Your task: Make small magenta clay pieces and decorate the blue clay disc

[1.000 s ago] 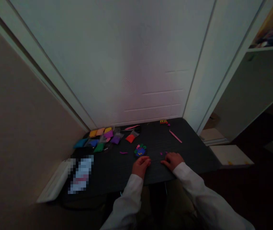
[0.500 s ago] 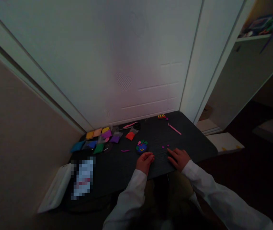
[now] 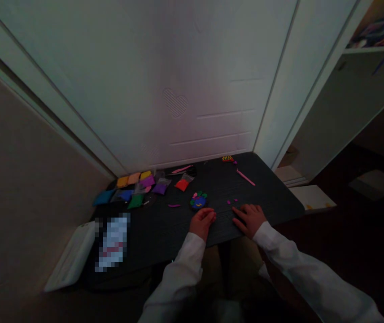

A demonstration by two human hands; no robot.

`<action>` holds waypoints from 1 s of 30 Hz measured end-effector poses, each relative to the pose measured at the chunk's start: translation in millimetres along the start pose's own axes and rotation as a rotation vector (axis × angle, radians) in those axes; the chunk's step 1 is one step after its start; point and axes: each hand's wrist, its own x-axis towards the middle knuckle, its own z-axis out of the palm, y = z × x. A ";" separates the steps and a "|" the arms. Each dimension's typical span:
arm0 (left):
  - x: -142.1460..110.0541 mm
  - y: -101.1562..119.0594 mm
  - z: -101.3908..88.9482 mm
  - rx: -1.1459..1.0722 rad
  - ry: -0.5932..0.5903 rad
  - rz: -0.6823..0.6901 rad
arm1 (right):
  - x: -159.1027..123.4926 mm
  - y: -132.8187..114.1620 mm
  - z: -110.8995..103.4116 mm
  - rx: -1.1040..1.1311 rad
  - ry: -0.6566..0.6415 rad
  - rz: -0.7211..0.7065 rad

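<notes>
Head view: a small blue-and-green modelling clay figure dotted with pink and yellow (image 3: 198,202) sits on a dark wood-grain table (image 3: 272,197), just beyond the person's left hand (image 3: 202,223). That hand rests on the table with its fingers loosely curled, gripping nothing, the fingertips near the figure but not touching it. The right hand (image 3: 250,220) lies palm down, fingers relaxed and spread, also holding nothing. Tiny magenta clay crumbs (image 3: 229,202) lie just ahead of its fingertips. Both hands sit almost where they were in the frame half a second earlier, and the figure lies in the same place relative to them.

Farther out lie a long pink clay strip (image 3: 246,177), a thin magenta clay sliver (image 3: 174,205), and a clear bag of red clay (image 3: 181,185). A row of coloured clay packets (image 3: 134,188) runs along the far left of the table, beside a pixelated white packet (image 3: 113,242). A white panelled door (image 3: 145,89) rises behind the table.
</notes>
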 end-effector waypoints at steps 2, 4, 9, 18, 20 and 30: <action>-0.3 0.8 0.8 0.001 -0.002 0.000 | -0.1 -0.4 -0.9 0.001 -0.007 -0.029; -0.2 1.1 0.8 -0.002 -0.010 0.003 | -0.2 -0.8 -1.2 0.003 -0.016 -0.053; 1.5 -0.3 -1.3 -0.009 -0.023 0.003 | -1.1 -2.3 -0.9 -0.008 -0.024 -0.049; 0.7 -0.3 0.2 -0.006 -0.031 0.023 | -0.4 -1.8 -0.4 0.012 -0.026 -0.076; 0.7 -0.3 0.3 -0.005 -0.031 0.027 | -0.2 -1.2 -2.3 0.021 -0.033 -0.083; 2.3 -0.4 0.4 -0.010 -0.040 0.019 | -0.3 -1.4 -1.7 0.019 -0.048 -0.060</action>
